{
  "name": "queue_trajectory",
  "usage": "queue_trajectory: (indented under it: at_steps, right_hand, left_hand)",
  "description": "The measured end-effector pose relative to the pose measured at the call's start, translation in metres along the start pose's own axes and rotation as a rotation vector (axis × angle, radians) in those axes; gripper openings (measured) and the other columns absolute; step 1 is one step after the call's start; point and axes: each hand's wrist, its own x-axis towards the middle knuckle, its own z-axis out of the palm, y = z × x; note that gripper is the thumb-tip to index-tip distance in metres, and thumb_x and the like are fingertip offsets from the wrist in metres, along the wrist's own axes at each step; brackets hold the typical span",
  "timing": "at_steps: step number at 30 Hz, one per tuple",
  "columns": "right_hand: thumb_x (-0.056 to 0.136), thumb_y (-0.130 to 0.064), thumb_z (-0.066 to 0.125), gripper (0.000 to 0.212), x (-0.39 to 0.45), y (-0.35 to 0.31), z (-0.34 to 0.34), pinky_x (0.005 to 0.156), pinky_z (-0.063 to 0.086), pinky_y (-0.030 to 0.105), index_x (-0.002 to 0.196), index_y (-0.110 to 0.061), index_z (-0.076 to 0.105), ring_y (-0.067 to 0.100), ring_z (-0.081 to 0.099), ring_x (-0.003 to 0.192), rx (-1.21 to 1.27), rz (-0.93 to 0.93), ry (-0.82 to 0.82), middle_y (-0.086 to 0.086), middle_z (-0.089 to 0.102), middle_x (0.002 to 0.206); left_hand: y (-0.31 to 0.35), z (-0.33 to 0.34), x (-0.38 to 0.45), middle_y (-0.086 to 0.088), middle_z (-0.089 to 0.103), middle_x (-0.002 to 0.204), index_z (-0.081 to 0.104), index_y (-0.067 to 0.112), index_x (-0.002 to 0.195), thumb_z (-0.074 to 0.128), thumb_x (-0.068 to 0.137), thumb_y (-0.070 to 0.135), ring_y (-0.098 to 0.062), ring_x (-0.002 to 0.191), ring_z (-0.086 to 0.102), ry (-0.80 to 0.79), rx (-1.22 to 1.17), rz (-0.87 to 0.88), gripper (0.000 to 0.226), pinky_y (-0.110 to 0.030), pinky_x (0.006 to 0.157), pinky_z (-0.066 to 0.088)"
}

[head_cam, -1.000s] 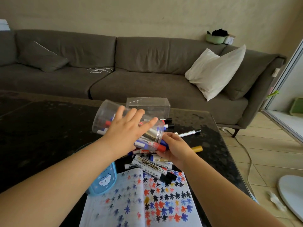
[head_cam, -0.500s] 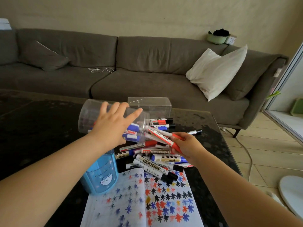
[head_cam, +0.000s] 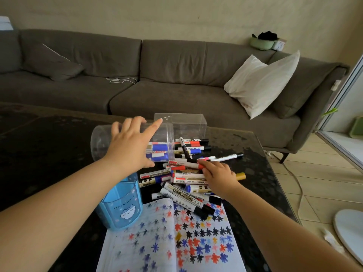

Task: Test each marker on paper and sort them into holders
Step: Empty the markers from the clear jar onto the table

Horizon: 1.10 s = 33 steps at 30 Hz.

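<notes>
Left hand: the left hand (head_cam: 129,148) lies over the side of a clear cup (head_cam: 135,142) tipped on its side; fingers (head_cam: 137,122) spread and wrapped over the top of the wall, thumb (head_cam: 151,163) at the near side. It holds the cup.
Cup: mouth faces right toward the pile; a few blue-capped markers (head_cam: 157,152) remain inside near the mouth.
Right hand: the right hand (head_cam: 220,177) rests on the marker pile (head_cam: 186,173); fingers curled down onto a red-capped marker (head_cam: 186,164). Whether it grips that marker or only presses on it cannot be told.
Pile: loose markers heaped on the dark table (head_cam: 49,154), between the cup mouth and the paper (head_cam: 176,242).
Paper: near edge of the table, already covered in coloured star marks; one black marker (head_cam: 186,201) lies across its top edge.
Holders: blue holder (head_cam: 121,205) upright, just left of the paper; clear box (head_cam: 184,124) behind the pile.
Step judged: emptying the cup so each marker can be tested.
Method advised: keep the cup mouth low and over the pile; tilt the base up to slide the last markers out; steady the heap with the right hand so none roll off the table's right edge.
Risk: round barrels roll freely on the smooth table.
</notes>
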Motion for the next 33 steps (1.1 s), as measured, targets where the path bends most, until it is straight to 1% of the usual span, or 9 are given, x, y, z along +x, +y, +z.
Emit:
queue_trajectory:
  at_steps: [4, 6, 10, 14, 19, 22, 27, 31, 33]
  right_hand:
    - [0.101, -0.048, 0.018, 0.045, 0.0, -0.001, 0.001, 0.114, 0.009, 0.051, 0.145, -0.048, 0.012, 0.023, 0.009, 0.145, -0.04, 0.041, -0.113, -0.008, 0.017, 0.157]
    - [0.1, -0.049, 0.02, 0.048, -0.003, -0.003, -0.002, 0.115, 0.006, 0.05, 0.147, -0.046, 0.009, 0.022, 0.003, 0.146, -0.023, 0.01, -0.033, -0.008, 0.01, 0.158]
    - [0.1, -0.033, 0.04, 0.034, -0.007, -0.02, -0.014, 0.1, 0.044, 0.036, 0.133, -0.028, 0.046, 0.014, 0.052, 0.116, 0.53, -0.1, 0.28, -0.001, 0.054, 0.131]
    - [0.098, -0.03, 0.047, 0.027, -0.009, -0.031, -0.013, 0.092, 0.051, 0.039, 0.123, -0.028, 0.056, 0.01, 0.062, 0.102, 0.72, -0.163, 0.181, -0.007, 0.066, 0.11]
    - [0.098, -0.037, 0.044, 0.035, -0.017, -0.029, -0.014, 0.092, 0.046, 0.025, 0.132, -0.034, 0.05, 0.001, 0.058, 0.104, 0.708, -0.242, -0.014, -0.01, 0.062, 0.121]
    - [0.096, -0.042, 0.044, 0.042, -0.014, -0.03, -0.022, 0.065, 0.041, 0.01, 0.138, -0.041, 0.038, -0.008, 0.054, 0.074, 0.609, -0.239, -0.16, -0.015, 0.055, 0.12]
    - [0.085, -0.049, 0.06, 0.064, 0.004, -0.033, -0.026, 0.104, 0.034, 0.035, 0.142, -0.036, 0.032, 0.018, 0.045, 0.124, 0.397, -0.262, -0.344, -0.005, 0.046, 0.14]
    - [0.079, -0.065, 0.057, 0.068, 0.02, -0.035, -0.027, 0.109, 0.035, 0.044, 0.137, -0.033, 0.041, 0.021, 0.05, 0.121, 0.233, -0.26, -0.342, -0.003, 0.054, 0.134]
    - [0.091, -0.053, 0.048, 0.053, 0.024, -0.04, -0.028, 0.108, 0.037, 0.039, 0.136, -0.025, 0.046, 0.022, 0.051, 0.12, 0.222, -0.294, -0.242, 0.004, 0.055, 0.132]
  left_hand:
    - [0.001, -0.003, -0.001, -0.001, 0.02, 0.146, 0.001, 0.038, 0.147, 0.075, 0.064, 0.056, -0.021, 0.134, 0.018, 0.005, -0.055, 0.058, 0.113, -0.041, 0.107, 0.013]
    - [0.003, -0.003, -0.001, -0.001, 0.02, 0.147, -0.001, 0.039, 0.147, 0.075, 0.065, 0.055, -0.02, 0.135, 0.018, -0.004, -0.073, 0.085, 0.113, -0.041, 0.108, 0.012]
    - [0.007, 0.0, -0.005, -0.012, 0.043, 0.134, 0.02, 0.031, 0.146, 0.088, 0.047, 0.046, -0.027, 0.123, 0.035, 0.101, 0.059, 0.21, 0.121, -0.045, 0.101, 0.023]
    - [0.022, 0.006, -0.008, -0.022, 0.053, 0.122, 0.035, 0.021, 0.139, 0.09, 0.037, 0.022, -0.035, 0.112, 0.044, 0.304, 0.244, 0.411, 0.115, -0.051, 0.093, 0.026]
    - [0.025, 0.018, -0.006, -0.018, 0.056, 0.118, 0.036, 0.023, 0.139, 0.09, 0.028, 0.05, -0.033, 0.107, 0.051, 0.175, 0.22, 0.33, 0.126, -0.051, 0.093, 0.032]
    - [0.026, 0.02, -0.007, -0.016, 0.057, 0.118, 0.036, 0.024, 0.138, 0.088, 0.025, 0.056, -0.033, 0.107, 0.055, 0.146, 0.218, 0.329, 0.129, -0.052, 0.091, 0.039]
    - [0.027, 0.023, -0.008, -0.015, 0.059, 0.116, 0.041, 0.026, 0.137, 0.09, 0.026, 0.054, -0.033, 0.104, 0.057, 0.141, 0.178, 0.33, 0.125, -0.053, 0.087, 0.044]
    - [0.029, 0.029, -0.008, -0.015, 0.057, 0.116, 0.037, 0.026, 0.138, 0.09, 0.029, 0.053, -0.032, 0.104, 0.055, 0.17, 0.175, 0.336, 0.124, -0.051, 0.087, 0.042]
    - [0.03, 0.029, -0.006, -0.016, 0.057, 0.116, 0.041, 0.025, 0.137, 0.089, 0.032, 0.051, -0.032, 0.104, 0.054, 0.203, 0.154, 0.337, 0.119, -0.051, 0.089, 0.04]
